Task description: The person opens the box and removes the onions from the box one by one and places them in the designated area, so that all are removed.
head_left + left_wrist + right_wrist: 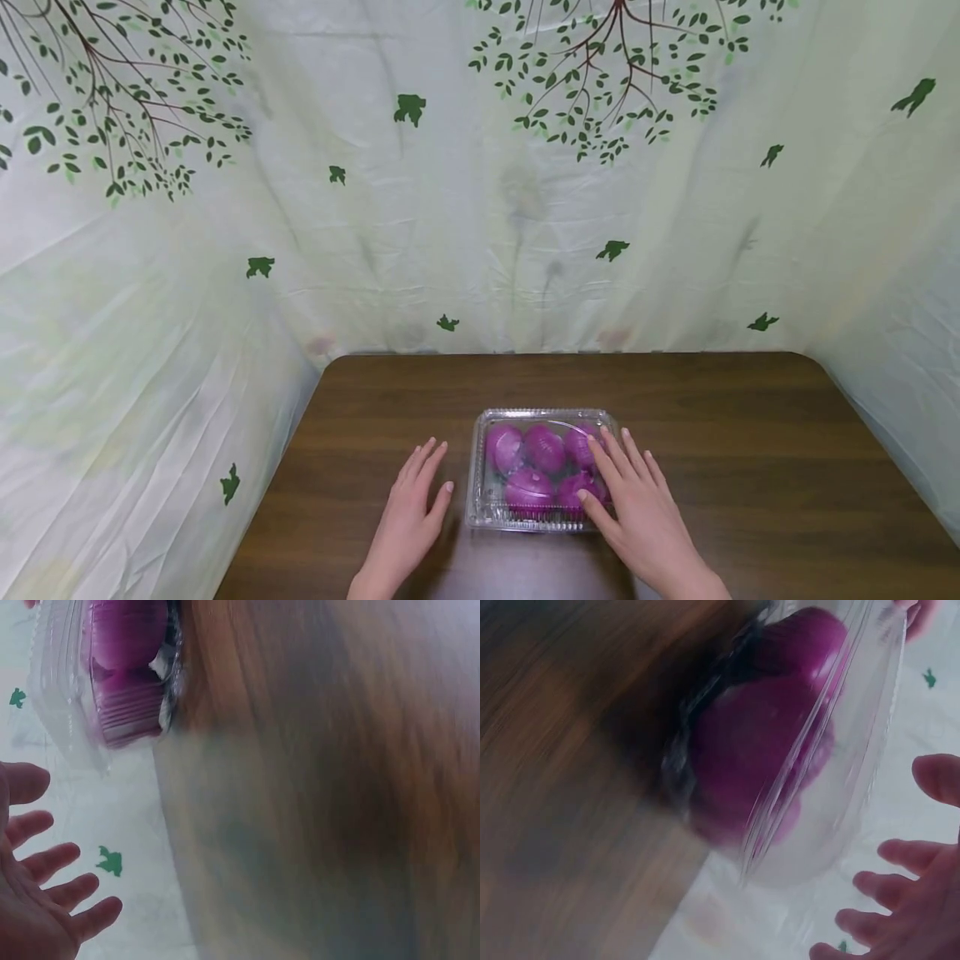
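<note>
A clear plastic clamshell box (491,518) sits on the wooden table with its lid down. Several glossy purple, rounded things (529,488) show through the plastic, somewhat like red onions. To the left of the box, my left hand (408,512) hovers with relaxed, spread fingers; in the left wrist view a gap separates them from the box's side. My right hand (643,512) overlaps the box's right edge in the head view, fingers extended. The right wrist view shows those fingers (874,889) spread beside the clear lid (855,780), holding nothing.
The dark brown wooden table (750,450) stretches out on both sides of the box and behind it. A pale cloth backdrop (450,217) printed with branches and green leaves hangs behind the table's far edge and along both sides.
</note>
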A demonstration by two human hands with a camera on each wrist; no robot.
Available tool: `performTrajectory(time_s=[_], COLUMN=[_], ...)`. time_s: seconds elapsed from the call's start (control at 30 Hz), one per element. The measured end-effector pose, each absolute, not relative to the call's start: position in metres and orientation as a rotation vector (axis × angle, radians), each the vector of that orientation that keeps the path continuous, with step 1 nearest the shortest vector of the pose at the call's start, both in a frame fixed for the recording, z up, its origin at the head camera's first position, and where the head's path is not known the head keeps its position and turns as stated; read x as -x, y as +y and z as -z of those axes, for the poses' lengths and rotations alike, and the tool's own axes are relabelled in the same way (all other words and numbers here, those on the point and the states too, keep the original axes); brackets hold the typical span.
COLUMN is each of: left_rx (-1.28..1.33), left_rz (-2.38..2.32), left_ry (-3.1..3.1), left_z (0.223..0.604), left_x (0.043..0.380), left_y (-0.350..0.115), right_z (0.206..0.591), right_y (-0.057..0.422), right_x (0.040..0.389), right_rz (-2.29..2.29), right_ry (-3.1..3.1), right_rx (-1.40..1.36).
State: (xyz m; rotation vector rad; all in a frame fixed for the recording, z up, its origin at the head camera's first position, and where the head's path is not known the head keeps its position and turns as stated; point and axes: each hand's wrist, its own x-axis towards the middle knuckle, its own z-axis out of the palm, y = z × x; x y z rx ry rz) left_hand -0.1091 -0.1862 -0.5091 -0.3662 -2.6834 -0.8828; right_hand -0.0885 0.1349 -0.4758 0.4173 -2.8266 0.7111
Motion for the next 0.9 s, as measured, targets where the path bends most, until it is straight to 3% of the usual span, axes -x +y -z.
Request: performTrajectory(time_s=[0.37,0.9], left_rx=[0.202,0.040], left_rz=[1.343,2.128], left_ry=[-2.664,-2.476], left_z=[0.523,0.532], left_x=[0.102,0.105], left_y=[-0.167,-0.162], right_z=[0.483,0.494], right_y=[0.099,0.064], right_x=[0.095,0.112], right_rz=[-0.831,-0.863], right_ry=[-2.672,-2.537], right_rx=[-0.512,-1.024])
